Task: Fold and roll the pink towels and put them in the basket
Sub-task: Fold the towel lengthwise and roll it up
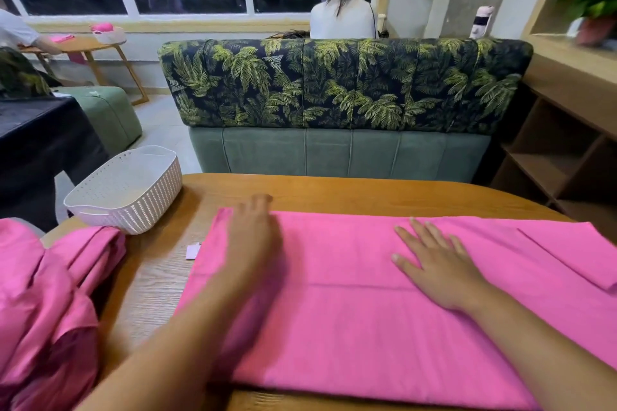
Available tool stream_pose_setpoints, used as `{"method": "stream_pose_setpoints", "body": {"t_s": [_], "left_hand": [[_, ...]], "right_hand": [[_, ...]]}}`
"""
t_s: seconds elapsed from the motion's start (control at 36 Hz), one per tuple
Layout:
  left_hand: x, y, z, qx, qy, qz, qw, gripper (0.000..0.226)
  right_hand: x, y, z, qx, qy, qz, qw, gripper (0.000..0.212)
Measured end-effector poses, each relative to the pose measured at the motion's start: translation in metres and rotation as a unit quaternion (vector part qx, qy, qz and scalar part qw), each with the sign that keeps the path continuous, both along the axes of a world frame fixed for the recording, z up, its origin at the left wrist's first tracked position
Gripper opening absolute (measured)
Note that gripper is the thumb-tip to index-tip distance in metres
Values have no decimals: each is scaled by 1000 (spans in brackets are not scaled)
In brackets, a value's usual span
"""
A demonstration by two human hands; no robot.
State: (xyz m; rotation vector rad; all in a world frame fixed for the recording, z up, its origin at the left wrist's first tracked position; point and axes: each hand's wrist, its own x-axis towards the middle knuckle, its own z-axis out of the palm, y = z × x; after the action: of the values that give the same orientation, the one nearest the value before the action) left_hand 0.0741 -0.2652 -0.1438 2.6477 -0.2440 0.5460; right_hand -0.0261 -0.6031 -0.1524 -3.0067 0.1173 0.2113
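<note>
A pink towel [350, 310] lies spread flat and folded on the wooden table [334, 190], with a fold line running across its middle. My left hand [253, 233] rests palm down near the towel's far left corner, blurred. My right hand [437, 264] presses flat on the towel right of centre, fingers spread. A heap of loose pink towels [50, 304] sits at the near left. The white slatted basket [130, 190] stands empty at the table's far left corner.
A small white tag [193, 251] lies on the table left of the towel. Behind the table is a green sofa [340, 103] with a leaf-print back. Wooden shelves [561, 157] stand at right. A person sits beyond the sofa, facing away.
</note>
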Motion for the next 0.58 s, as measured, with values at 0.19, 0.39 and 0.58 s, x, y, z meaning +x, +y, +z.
{"method": "stream_pose_setpoints", "body": {"t_s": [0.19,0.39,0.58], "left_hand": [[-57,-146,-4,102,216,-190,952,61],[-12,-27,-17,126,241,-55,961,67],[16,68,-20,133,237,55,961,74]], "right_hand": [[-1,1,0,-9,-7,-4,1000,91],[-1,-2,-1,1,-9,2,1000,92],[5,-3,-5,-7,-8,6,1000,101]]}}
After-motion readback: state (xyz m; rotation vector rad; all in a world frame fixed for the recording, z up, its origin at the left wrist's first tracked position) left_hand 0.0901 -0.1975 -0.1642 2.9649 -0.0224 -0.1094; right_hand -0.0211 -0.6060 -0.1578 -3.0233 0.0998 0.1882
